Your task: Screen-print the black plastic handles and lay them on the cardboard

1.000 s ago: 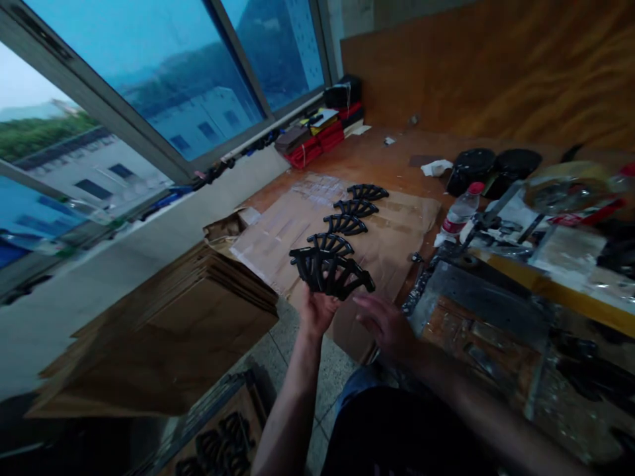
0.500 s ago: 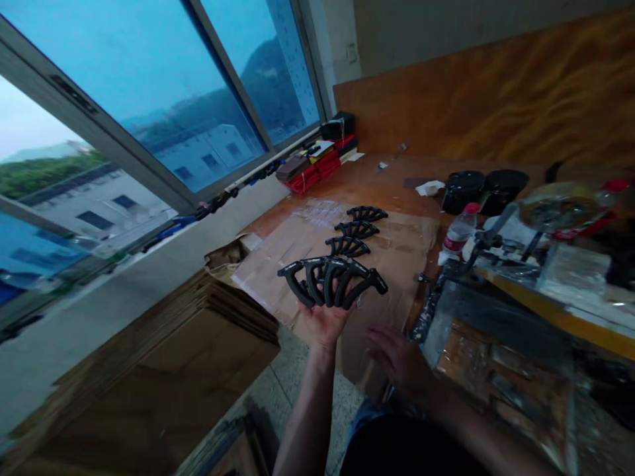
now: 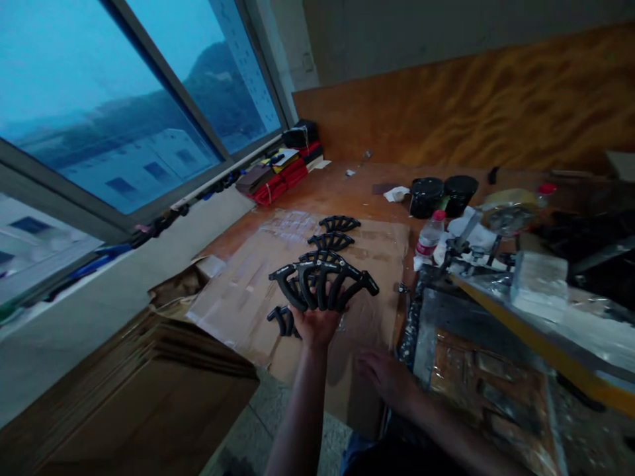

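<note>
My left hand [image 3: 316,325], palm up, grips a fan of several black T-shaped handles [image 3: 322,291] with white lettering on their bars. Its fingers are mostly hidden behind them. Lower right, my right hand [image 3: 384,373] is held empty above the near right part of the cardboard sheet [image 3: 238,284], its fingers loosely stretched out. Beyond the held handles, fans of similar black handles lie in a row on the cardboard: a far fan [image 3: 340,223], a middle fan [image 3: 331,240] and a partly covered fan [image 3: 322,256]. More black handles [image 3: 282,320] show left of my left wrist.
Stacked cardboard [image 3: 193,396] stands at lower left, below the window ledge. To the right are a red-capped bottle [image 3: 430,233], two black tubs [image 3: 426,197], a yellow-edged frame [image 3: 536,330] and a plastic-covered board [image 3: 491,377]. Red bundles [image 3: 282,182] lie by the window.
The view has turned right, so the surroundings shift left. The handles stay in my left hand. More handles have come into sight beside my left wrist. My right hand has moved slightly lower in view.
</note>
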Tool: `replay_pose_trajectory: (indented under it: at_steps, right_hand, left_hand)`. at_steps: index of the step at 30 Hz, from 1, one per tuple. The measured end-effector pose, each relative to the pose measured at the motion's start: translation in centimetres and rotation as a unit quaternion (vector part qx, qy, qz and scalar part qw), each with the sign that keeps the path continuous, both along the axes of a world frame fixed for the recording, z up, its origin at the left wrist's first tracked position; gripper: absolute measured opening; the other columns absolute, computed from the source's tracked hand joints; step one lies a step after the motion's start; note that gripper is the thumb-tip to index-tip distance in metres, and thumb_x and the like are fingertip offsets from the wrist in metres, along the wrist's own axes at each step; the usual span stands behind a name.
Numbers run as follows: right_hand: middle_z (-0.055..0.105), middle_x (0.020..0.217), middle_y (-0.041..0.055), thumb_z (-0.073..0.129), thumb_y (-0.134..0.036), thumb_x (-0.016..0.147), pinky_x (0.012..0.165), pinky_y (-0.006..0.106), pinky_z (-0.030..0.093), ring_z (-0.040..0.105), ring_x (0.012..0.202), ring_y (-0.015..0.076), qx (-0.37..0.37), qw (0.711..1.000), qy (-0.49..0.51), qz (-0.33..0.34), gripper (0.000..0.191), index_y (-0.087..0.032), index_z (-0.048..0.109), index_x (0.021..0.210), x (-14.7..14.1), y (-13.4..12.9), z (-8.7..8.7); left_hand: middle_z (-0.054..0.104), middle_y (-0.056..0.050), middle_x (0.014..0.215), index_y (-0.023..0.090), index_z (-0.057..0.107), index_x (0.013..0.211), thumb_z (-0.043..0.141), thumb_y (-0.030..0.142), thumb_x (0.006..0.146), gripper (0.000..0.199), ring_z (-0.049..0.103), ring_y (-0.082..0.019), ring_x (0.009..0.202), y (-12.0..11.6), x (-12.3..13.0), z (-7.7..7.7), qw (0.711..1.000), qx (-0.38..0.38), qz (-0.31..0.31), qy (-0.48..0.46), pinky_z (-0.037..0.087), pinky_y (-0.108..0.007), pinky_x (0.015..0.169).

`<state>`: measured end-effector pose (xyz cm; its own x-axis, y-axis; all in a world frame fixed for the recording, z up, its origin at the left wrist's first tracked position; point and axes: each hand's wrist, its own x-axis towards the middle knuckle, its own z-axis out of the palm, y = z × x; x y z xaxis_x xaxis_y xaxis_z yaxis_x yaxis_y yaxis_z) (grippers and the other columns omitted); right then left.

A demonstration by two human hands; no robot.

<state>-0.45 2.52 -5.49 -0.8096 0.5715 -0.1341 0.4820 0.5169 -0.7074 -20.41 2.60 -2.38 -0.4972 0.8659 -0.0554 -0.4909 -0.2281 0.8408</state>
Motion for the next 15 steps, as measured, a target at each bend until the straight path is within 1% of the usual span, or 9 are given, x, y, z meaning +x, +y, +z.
replay_pose_trajectory:
  at_steps: [2, 4, 7, 9, 11, 13, 14, 15]
  right_hand:
    - [0.068, 0.120, 0.0072, 0.047, -0.026, 0.096, 0.099, 0.035, 0.046, 0.061, 0.113, 0.0216, 0.000, 1.000, -0.029, -0.009, 0.029, -0.021, 0.070, 0.113, -0.3, 0.2, -1.6]
    - [0.066, 0.125, 0.0080, 0.048, -0.026, 0.095, 0.104, 0.038, 0.043, 0.059, 0.119, 0.0228, 0.007, 0.998, -0.061, -0.019, 0.031, -0.022, 0.069, 0.117, -0.6, 0.3, -3.6]
    - [0.061, 0.132, 0.0093, 0.053, -0.028, 0.092, 0.111, 0.044, 0.037, 0.053, 0.126, 0.0264, 0.025, 0.994, -0.103, -0.031, 0.033, -0.023, 0.067, 0.121, -0.8, 0.2, -6.5]
    - [0.059, 0.134, 0.0104, 0.056, -0.030, 0.090, 0.112, 0.048, 0.035, 0.051, 0.128, 0.0294, 0.043, 0.992, -0.115, -0.032, 0.034, -0.024, 0.067, 0.121, -0.9, 0.2, -7.8]
    - [0.056, 0.137, 0.0130, 0.057, -0.033, 0.089, 0.112, 0.052, 0.033, 0.049, 0.130, 0.0324, 0.058, 0.990, -0.125, -0.028, 0.037, -0.023, 0.066, 0.124, -1.0, 0.4, -8.6]
    - [0.053, 0.140, 0.0158, 0.057, -0.037, 0.089, 0.113, 0.054, 0.030, 0.046, 0.132, 0.0347, 0.060, 0.988, -0.143, -0.025, 0.042, -0.021, 0.064, 0.127, -1.3, 0.6, -9.1]
    - [0.052, 0.140, 0.0166, 0.058, -0.038, 0.089, 0.113, 0.055, 0.029, 0.045, 0.133, 0.0356, 0.055, 0.986, -0.153, -0.025, 0.043, -0.021, 0.064, 0.128, -1.4, 0.7, -9.3]
    - [0.052, 0.140, 0.0166, 0.059, -0.039, 0.088, 0.113, 0.056, 0.028, 0.044, 0.133, 0.0363, 0.047, 0.986, -0.161, -0.022, 0.044, -0.021, 0.064, 0.128, -1.5, 0.8, -9.6]
  left_hand:
    - [0.051, -0.007, 0.144, 0.039, 0.049, 0.136, 0.002, 0.088, 0.073, 0.093, 0.049, -0.038, 0.127, 1.4, -0.4, -0.4, 0.999, -0.018, -0.017, 0.029, 0.045, -0.060, 0.089]
    - [0.050, -0.008, 0.145, 0.038, 0.045, 0.140, -0.004, 0.087, 0.073, 0.097, 0.050, -0.037, 0.127, 2.8, -0.7, -0.7, 0.997, -0.035, -0.036, 0.061, 0.045, -0.058, 0.090]
    - [0.048, -0.010, 0.147, 0.034, 0.043, 0.143, -0.005, 0.084, 0.075, 0.097, 0.050, -0.036, 0.128, 5.0, -1.1, -1.1, 0.996, -0.030, -0.061, 0.059, 0.046, -0.055, 0.091]
    - [0.048, -0.011, 0.147, 0.033, 0.043, 0.143, -0.004, 0.083, 0.076, 0.095, 0.050, -0.036, 0.128, 6.5, -1.3, -1.4, 0.995, -0.017, -0.082, 0.051, 0.045, -0.056, 0.092]
    - [0.047, -0.010, 0.147, 0.034, 0.044, 0.142, -0.003, 0.082, 0.078, 0.094, 0.051, -0.035, 0.127, 8.1, -1.7, -1.8, 0.992, -0.016, -0.107, 0.061, 0.045, -0.058, 0.093]
    - [0.049, -0.011, 0.146, 0.032, 0.047, 0.140, 0.003, 0.082, 0.080, 0.089, 0.052, -0.035, 0.126, 10.2, -2.3, -2.3, 0.987, -0.017, -0.140, 0.075, 0.045, -0.058, 0.093]
    - [0.051, -0.011, 0.144, 0.030, 0.051, 0.137, 0.012, 0.081, 0.082, 0.085, 0.053, -0.035, 0.125, 11.4, -2.6, -2.6, 0.984, -0.013, -0.159, 0.078, 0.045, -0.058, 0.093]
    - [0.055, -0.013, 0.140, 0.027, 0.055, 0.133, 0.024, 0.079, 0.082, 0.079, 0.055, -0.035, 0.122, 12.8, -2.8, -2.8, 0.981, -0.009, -0.179, 0.081, 0.045, -0.057, 0.093]
